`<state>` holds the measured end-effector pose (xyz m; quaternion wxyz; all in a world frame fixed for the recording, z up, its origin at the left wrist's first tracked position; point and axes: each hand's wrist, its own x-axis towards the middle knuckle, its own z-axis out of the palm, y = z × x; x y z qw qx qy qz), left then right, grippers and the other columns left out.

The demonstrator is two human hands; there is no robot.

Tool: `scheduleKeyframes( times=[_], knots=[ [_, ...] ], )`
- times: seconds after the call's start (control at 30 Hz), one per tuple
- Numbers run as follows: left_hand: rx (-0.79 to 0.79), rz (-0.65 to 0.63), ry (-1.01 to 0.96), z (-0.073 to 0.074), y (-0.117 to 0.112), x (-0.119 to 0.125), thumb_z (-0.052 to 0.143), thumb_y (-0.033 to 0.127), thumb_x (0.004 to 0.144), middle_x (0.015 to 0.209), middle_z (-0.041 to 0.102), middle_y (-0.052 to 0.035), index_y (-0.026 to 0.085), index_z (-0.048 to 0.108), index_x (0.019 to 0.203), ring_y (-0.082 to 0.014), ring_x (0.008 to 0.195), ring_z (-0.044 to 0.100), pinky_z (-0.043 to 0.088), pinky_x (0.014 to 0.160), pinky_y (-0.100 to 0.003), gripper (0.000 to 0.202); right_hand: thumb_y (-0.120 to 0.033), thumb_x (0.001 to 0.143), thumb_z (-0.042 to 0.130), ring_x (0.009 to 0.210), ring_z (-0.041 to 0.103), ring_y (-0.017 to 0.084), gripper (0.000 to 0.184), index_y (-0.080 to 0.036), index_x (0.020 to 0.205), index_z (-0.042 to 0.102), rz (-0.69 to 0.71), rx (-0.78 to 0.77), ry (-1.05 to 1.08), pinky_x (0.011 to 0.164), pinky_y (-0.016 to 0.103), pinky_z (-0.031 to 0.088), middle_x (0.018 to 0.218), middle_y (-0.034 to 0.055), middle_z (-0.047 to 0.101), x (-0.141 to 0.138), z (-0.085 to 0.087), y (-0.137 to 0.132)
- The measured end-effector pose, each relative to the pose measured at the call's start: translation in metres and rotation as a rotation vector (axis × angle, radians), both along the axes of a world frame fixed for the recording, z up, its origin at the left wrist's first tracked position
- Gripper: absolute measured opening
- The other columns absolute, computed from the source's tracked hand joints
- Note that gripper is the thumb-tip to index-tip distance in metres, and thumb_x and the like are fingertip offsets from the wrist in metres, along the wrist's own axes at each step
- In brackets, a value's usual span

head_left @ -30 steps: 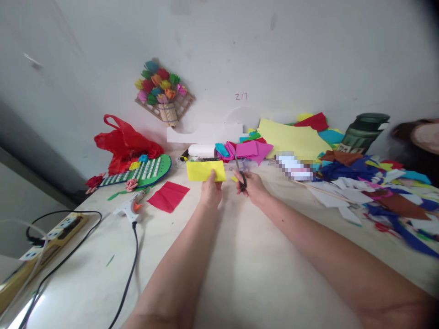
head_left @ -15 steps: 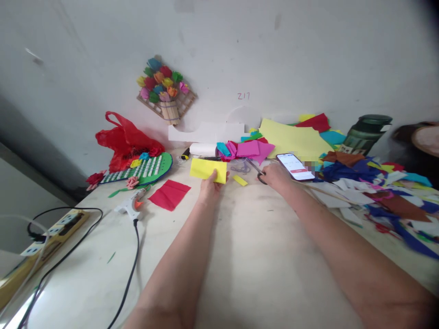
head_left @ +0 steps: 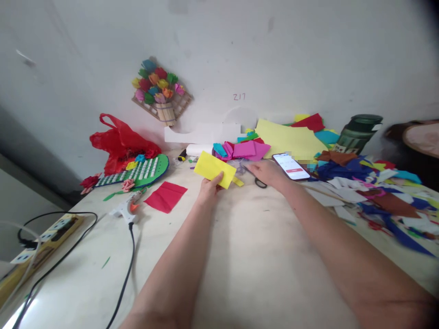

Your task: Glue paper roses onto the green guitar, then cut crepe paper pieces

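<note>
Between the thumb and fingers of my left hand (head_left: pixel 211 186) is a folded piece of yellow crepe paper (head_left: pixel 214 169), tilted down to the right. A small yellow strip (head_left: pixel 238 181) shows just past its right corner. My right hand (head_left: pixel 265 171) is closed over the middle of the scissors, left of the phone (head_left: pixel 291 166). A dark handle loop of the scissors (head_left: pixel 260 183) shows below the hand; the rest is largely covered. Left of my left hand a red paper square (head_left: pixel 166 197) lies flat on the table.
A white glue gun (head_left: pixel 126 209) with a black cord lies at the left, near a power strip (head_left: pixel 48 242). Behind are a green flower-decorated board (head_left: pixel 154 170), a red plastic bag (head_left: pixel 118 141) and pink paper (head_left: pixel 252 150). Paper scraps (head_left: pixel 387 201) and a green bottle (head_left: pixel 358 133) fill the right.
My left hand has tilted the yellow paper clockwise, bringing it over part of the small strip. My right hand has shifted left along the scissors, from the handle towards the middle.
</note>
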<state>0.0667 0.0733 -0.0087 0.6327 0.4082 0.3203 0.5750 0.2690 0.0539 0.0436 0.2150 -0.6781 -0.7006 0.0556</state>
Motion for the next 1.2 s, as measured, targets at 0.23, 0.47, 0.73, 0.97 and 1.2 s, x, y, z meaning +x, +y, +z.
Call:
scheduleKeyframes(
  times=[0.23, 0.47, 0.73, 0.97, 1.2],
  knots=[
    [0.072, -0.181, 0.193, -0.001, -0.006, 0.004, 0.073, 0.034, 0.062, 0.086, 0.068, -0.0119, 0.009, 0.064, 0.092, -0.0162, 0.059, 0.061, 0.046, 0.050, -0.025, 0.039, -0.048, 0.074, 0.059, 0.053, 0.058, 0.011, 0.034, -0.017, 0.087, 0.060, 0.360, -0.236, 0.784, 0.038, 0.017, 0.039, 0.072, 0.0021, 0.065, -0.034, -0.019, 0.000],
    [0.044, -0.066, 0.319, 0.000, -0.001, 0.005, 0.069, 0.047, 0.063, 0.058, 0.063, -0.0057, 0.011, 0.061, 0.076, -0.0123, 0.041, 0.054, 0.040, 0.041, -0.023, 0.039, -0.025, 0.073, 0.059, 0.028, 0.038, 0.006, 0.019, -0.017, 0.059, 0.049, 0.105, -0.107, 0.957, 0.029, 0.017, 0.028, 0.036, -0.0064, 0.046, -0.042, -0.024, -0.001],
    [0.052, 0.119, 0.410, -0.002, -0.001, 0.008, 0.061, 0.057, 0.066, 0.043, 0.055, 0.0005, 0.014, 0.058, 0.073, -0.0089, 0.035, 0.047, 0.033, 0.038, -0.020, 0.044, -0.022, 0.079, 0.052, 0.030, 0.029, 0.004, 0.018, -0.017, 0.062, 0.048, -0.189, 0.043, 1.162, 0.032, 0.016, 0.021, 0.038, -0.0075, 0.042, -0.032, -0.022, 0.021],
    [0.052, 0.103, 0.445, -0.003, -0.004, 0.013, 0.060, 0.054, 0.068, 0.044, 0.054, 0.0011, 0.014, 0.060, 0.076, -0.0096, 0.037, 0.047, 0.036, 0.041, -0.021, 0.040, -0.027, 0.082, 0.049, 0.034, 0.036, 0.006, 0.017, -0.015, 0.072, 0.054, -0.306, 0.071, 1.100, 0.036, 0.019, 0.031, 0.047, -0.0025, 0.051, -0.018, 0.002, 0.063],
    [0.033, 0.219, 0.353, -0.002, 0.000, 0.010, 0.058, 0.053, 0.070, 0.047, 0.056, 0.0004, 0.014, 0.059, 0.078, -0.0093, 0.039, 0.048, 0.036, 0.042, -0.021, 0.040, -0.044, 0.079, 0.050, 0.077, 0.063, 0.020, 0.035, -0.016, 0.094, 0.064, -0.298, 0.054, 0.274, 0.065, 0.028, 0.045, 0.087, 0.0108, 0.068, -0.009, 0.004, 0.058]
  ],
)
